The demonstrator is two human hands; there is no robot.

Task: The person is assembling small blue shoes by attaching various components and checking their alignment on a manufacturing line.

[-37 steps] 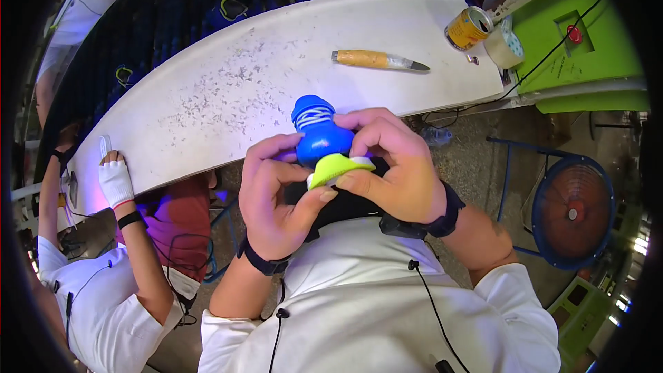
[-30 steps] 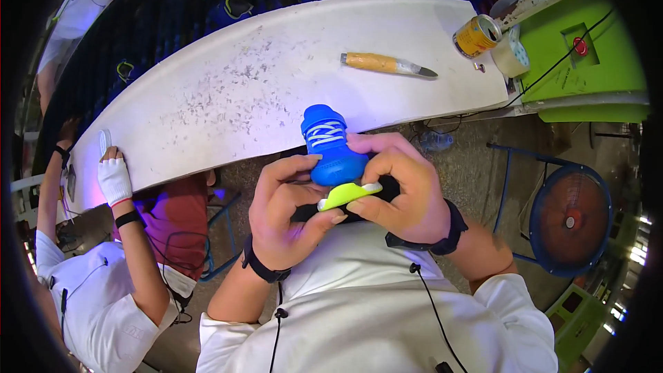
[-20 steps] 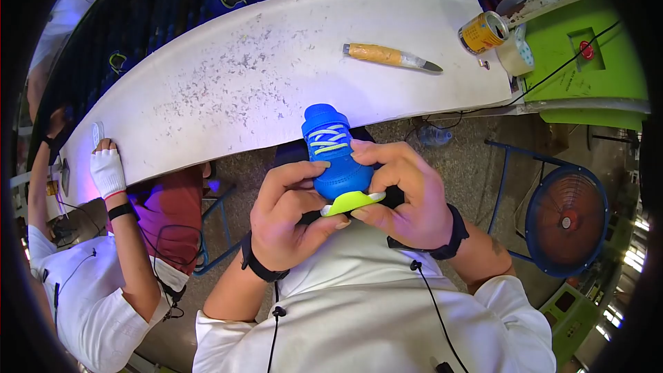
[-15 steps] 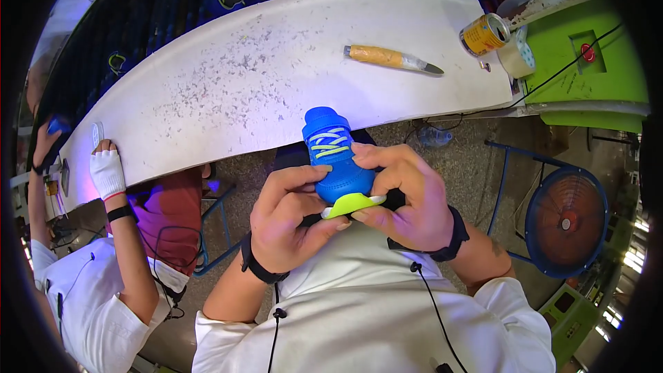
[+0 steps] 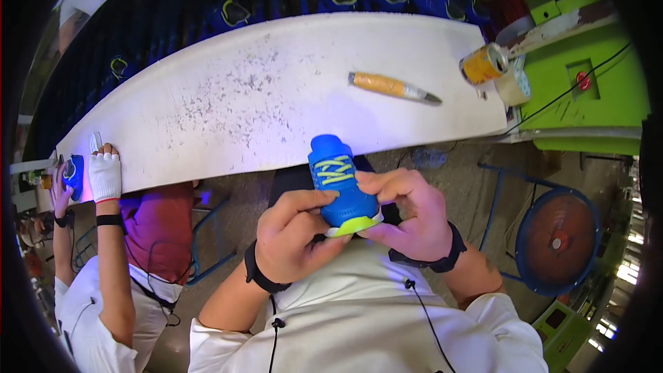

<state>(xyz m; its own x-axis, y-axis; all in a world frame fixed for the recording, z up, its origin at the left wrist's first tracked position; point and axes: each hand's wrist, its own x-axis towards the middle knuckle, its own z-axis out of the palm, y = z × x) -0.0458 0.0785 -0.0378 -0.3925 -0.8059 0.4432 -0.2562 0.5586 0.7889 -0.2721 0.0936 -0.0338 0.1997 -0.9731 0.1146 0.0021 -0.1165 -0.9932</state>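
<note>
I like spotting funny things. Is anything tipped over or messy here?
Yes. A yellow can lies on its side at the far right end of the white table, and the tabletop is peppered with dark specks. The blue shoe held in the left hand and right hand looks undamaged.
</note>
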